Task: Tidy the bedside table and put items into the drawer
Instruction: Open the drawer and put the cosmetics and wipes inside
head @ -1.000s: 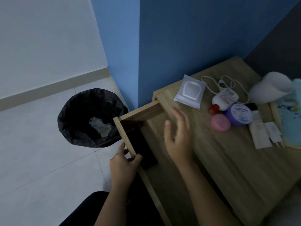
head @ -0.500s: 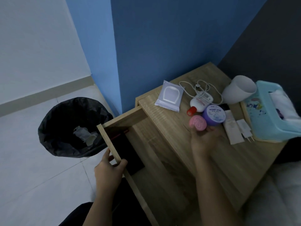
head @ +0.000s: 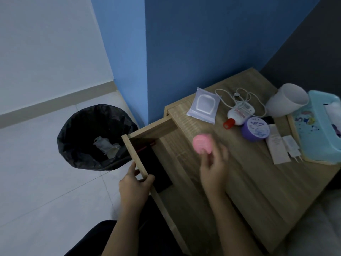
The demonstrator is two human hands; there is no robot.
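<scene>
A person's left hand (head: 135, 183) holds the front panel of the open drawer (head: 137, 157), its grip curled over the top edge with the thumb on the inner side and the fingers on the outer. The right hand (head: 214, 172), blurred, has its grip pinched on a round pink case (head: 202, 144) at the fingertips. It holds the case up over the wooden counter (head: 249, 191), just beside the drawer opening. A flat dark object (head: 156, 169) lies inside the drawer.

Toward the back of the counter sit a pack of wipes (head: 203, 107), a coiled white cable (head: 227, 95), a white bottle (head: 238, 115) with a red cap lying on its side, and a purple jar (head: 255, 128) touching it. A white cup (head: 287, 100) lies tipped beside a teal tissue box (head: 317, 137), with a white charger plug (head: 292, 147) and a pale sachet (head: 276, 146) just beside the box. A black-lined bin (head: 92, 137) stands on the tiled floor left of the drawer.
</scene>
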